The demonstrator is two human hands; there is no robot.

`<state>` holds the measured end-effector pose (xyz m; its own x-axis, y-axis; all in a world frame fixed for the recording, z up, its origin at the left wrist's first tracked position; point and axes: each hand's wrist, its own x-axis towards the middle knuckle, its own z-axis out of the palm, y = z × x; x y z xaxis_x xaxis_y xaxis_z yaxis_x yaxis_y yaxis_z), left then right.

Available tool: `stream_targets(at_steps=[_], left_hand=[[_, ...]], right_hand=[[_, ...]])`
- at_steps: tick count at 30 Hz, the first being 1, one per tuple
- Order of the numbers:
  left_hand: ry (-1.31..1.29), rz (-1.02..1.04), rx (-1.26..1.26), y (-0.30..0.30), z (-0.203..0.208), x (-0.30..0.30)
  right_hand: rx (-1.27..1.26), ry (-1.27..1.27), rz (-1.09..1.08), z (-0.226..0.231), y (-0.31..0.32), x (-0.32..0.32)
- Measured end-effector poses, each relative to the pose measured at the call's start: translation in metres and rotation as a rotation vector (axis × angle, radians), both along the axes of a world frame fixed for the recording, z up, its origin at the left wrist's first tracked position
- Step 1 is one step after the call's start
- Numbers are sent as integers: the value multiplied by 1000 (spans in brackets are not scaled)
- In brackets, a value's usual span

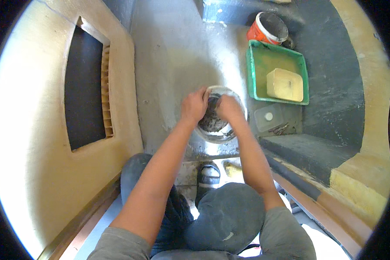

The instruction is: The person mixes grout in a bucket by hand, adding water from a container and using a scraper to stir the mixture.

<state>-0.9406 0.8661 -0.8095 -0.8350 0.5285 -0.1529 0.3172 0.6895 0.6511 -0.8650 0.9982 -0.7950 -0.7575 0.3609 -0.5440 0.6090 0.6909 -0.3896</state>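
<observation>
A round white bucket (pixel 242 100) stands on the grey floor in front of me, with dark, wet-looking mortar or mud (pixel 212 120) inside. My left hand (pixel 196 105) is closed on the bucket's left rim, thumb toward the inside. Over the bucket's opening, my right hand (pixel 229 107) is curled at the far right of the dark mix. Whatever its fingers hold, if anything, is hidden beneath the hand. White smears show on the bucket's near inner wall.
At the right stands a green tray (pixel 251 73) of murky water with a yellowish rectangular tub (pixel 286 84) in it. Behind it is an orange-and-white bucket (pixel 259 31). A clear plastic container (pixel 268 118) lies nearer. A cream wall (pixel 39 130) with an opening rises at left.
</observation>
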Motion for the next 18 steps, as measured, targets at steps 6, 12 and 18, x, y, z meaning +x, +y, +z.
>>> stream_targets(at_steps=[6, 12, 18], left_hand=[[82, 5, 47, 5, 1, 5], [44, -5, 70, 12, 2, -1], [78, -10, 20, -1, -9, 11]], right_hand=[[105, 95, 3, -13, -8, 0], [155, 117, 24, -21, -19, 14], [180, 82, 25, -12, -10, 12]])
